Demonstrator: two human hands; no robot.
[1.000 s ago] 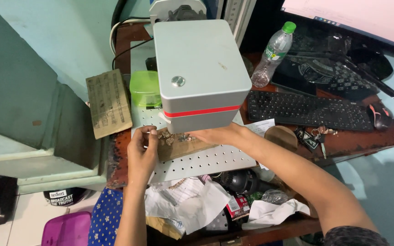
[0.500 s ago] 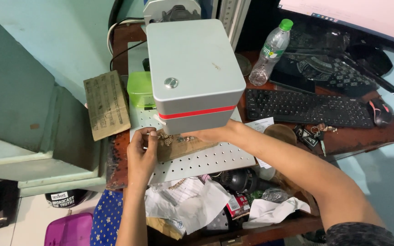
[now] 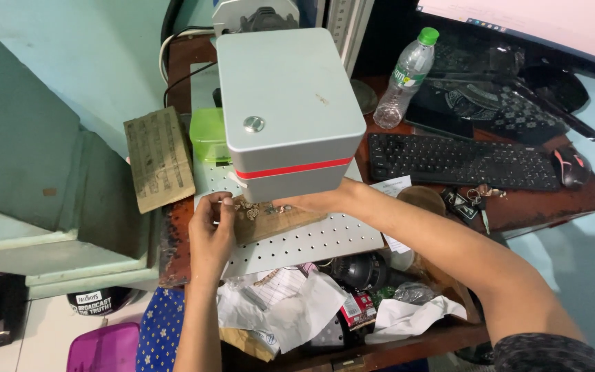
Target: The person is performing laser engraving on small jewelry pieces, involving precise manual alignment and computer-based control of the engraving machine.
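**Item: small wooden block [image 3: 280,222] carrying metal trinkets [image 3: 251,211]**

Location: lies flat on the white perforated plate [image 3: 311,242], directly under the grey box-shaped machine head [image 3: 285,103] with its red band; the far edge of the block is hidden beneath that head.

Hands: left hand [image 3: 213,231] sits at the block's left end, fingertips pinched together on 1 of the trinkets. Right hand [image 3: 318,202] reaches in from the right and rests against the block under the machine; whether its fingers close on anything cannot be told, as they are largely hidden.

Handling (judged): the block looks light, stiff and dry, unlikely to slip, and easy to slide on the plate. Best taken by its 2 short ends or long edges. The trinkets look tiny, loose and easily scattered, so a fingertip pinch suits them, and any tilt of the block would probably spill them. Headroom under the machine is tight.

Surface: the metal plate is flat, hard and smooth, dotted with holes small pieces might catch in. It rests on a dark wooden desk [image 3: 587,196].

Surroundings: green plastic box [image 3: 209,134] behind the plate; worn wooden slab [image 3: 158,157] to the left; black keyboard [image 3: 459,162], mouse [image 3: 571,167], keys [image 3: 473,200] and a clear water bottle [image 3: 402,79] to the right; crumpled paper [image 3: 290,310] and clutter near the front edge.
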